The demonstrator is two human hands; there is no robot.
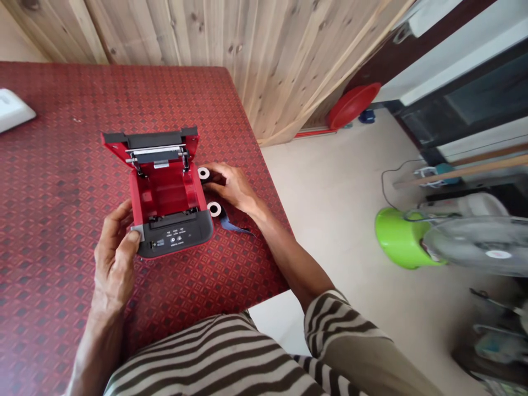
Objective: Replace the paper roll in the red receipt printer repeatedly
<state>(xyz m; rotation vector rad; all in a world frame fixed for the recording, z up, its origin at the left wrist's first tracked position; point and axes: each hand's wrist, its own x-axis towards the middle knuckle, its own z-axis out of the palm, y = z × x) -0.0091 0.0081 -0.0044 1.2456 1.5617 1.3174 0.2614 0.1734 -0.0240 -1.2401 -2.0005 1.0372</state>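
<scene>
A red and black label printer [169, 192] sits on the table with its lid [152, 148] tilted up and its red inner bay bare. My left hand [115, 253] grips the printer's front left corner, thumb on the black front panel. At the printer's right side my right hand [233, 187] has thumb and fingers curled round a dark ribbon roll [203, 174] with a white core. Just below that hand, a second white-cored roll [214, 209] lies against the printer, and a loose strip of dark bluish ribbon [231, 224] trails from it across the tabletop.
The red patterned tabletop [61, 181] ends at a right edge beyond my right forearm. A white object [14, 110] rests at the far left. Wood panelling [198, 33] rises behind. On the floor are a green stool [400, 239], a fan [478, 245] and a red basin [355, 104].
</scene>
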